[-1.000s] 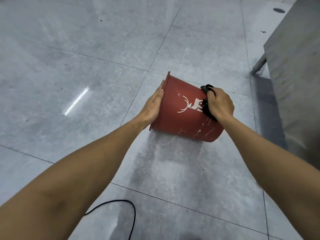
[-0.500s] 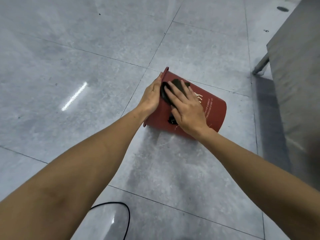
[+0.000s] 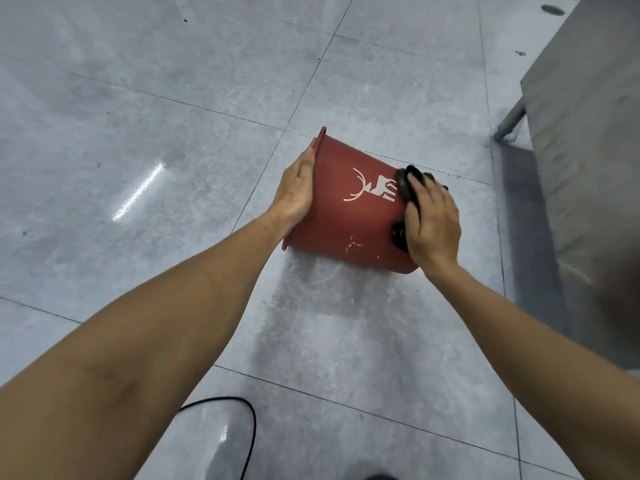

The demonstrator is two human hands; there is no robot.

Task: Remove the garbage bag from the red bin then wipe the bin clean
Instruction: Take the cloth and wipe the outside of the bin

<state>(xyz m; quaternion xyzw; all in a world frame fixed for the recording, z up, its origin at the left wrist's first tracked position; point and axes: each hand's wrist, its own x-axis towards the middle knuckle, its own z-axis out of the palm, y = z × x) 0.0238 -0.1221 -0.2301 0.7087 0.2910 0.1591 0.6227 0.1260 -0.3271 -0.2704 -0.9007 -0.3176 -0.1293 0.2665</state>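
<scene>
The red bin (image 3: 349, 216) lies on its side on the grey tiled floor (image 3: 173, 98), rim to the person's left and base to the right. Its upward-facing wall carries a white deer emblem (image 3: 372, 188) and several pale scuff marks nearer the person. No garbage bag is visible on or around the rim from this angle; the interior cannot be seen.

The left hand (image 3: 296, 188) rests flat against the rim end of the bin, fingers straight and together, pointing away from the person. Its grip is wide: it presses rather than clasps.

The right hand (image 3: 431, 225) is laid over the base end of the bin, on top of a dark cloth (image 3: 403, 183). The cloth shows beyond the fingertips and again below the thumb side, in contact with the red wall just beside the emblem. The fingers lie spread and lightly bent over the cloth, pressing it to the bin; whether any of them curl round the fabric cannot be told.

A black cable (image 3: 251, 431) curves across the floor near the person, well apart from the bin. To the right stands a grey metal unit (image 3: 588, 133) with a slanted metal leg (image 3: 509, 121) at its far corner. A streak of reflected light (image 3: 138, 192) lies on the tiles to the left.
</scene>
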